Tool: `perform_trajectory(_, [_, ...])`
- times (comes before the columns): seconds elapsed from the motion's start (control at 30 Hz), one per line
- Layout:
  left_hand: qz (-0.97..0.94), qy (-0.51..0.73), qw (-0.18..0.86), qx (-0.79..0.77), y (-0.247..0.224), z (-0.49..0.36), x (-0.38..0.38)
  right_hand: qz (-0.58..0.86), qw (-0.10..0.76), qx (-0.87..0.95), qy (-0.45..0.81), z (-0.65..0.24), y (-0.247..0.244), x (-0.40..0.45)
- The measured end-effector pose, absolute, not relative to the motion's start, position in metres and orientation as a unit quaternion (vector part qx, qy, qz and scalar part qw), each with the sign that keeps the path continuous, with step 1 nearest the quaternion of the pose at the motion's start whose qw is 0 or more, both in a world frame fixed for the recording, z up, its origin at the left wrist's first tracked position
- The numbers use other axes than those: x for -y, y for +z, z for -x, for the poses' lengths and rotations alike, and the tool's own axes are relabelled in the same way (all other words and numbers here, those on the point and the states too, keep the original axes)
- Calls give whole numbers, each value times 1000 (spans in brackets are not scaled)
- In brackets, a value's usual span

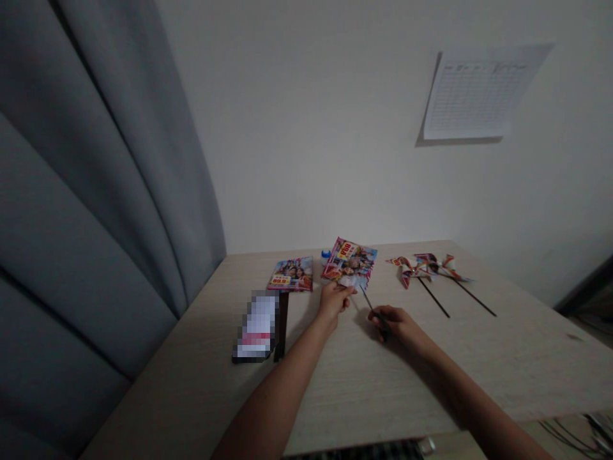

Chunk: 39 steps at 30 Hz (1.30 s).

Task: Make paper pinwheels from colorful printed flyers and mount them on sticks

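Currently pinching a colourful square printed paper (pixel 350 260) at its near edge with the left hand (pixel 334 303), over the pale wood-grain table (pixel 364 396); gripping slim dark scissors (pixel 368 301) beside it in the right hand (pixel 398 326).

Beyond the fingers (pixel 345 295) rises a plain, pale grey wall (pixel 306 128), evenly dim. High on it, up and to the right of the fingers, hangs a white sheet (pixel 474 99) printed with a grid, its shadow showing along the left and lower edges. To the left of the fingers, a grey-blue curtain (pixel 119 166) falls in long, dark folds beside the desk (pixel 479 377). The desk, pale with fine wood grain, spreads beneath the fingers and meets the wall behind them. Far to their lower right, thin dark cables (pixel 567 437) show past the desk's near edge.
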<state>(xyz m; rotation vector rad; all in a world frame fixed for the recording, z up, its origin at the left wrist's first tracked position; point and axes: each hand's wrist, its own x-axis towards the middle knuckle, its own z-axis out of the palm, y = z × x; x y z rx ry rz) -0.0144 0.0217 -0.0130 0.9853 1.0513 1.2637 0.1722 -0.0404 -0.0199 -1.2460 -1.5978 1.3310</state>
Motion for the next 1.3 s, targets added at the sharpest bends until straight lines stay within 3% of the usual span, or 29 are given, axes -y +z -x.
perform_trajectory(1.3, [-428, 535, 578, -443, -15, 13, -19, 483, 364, 616, 505, -171, -20, 42])
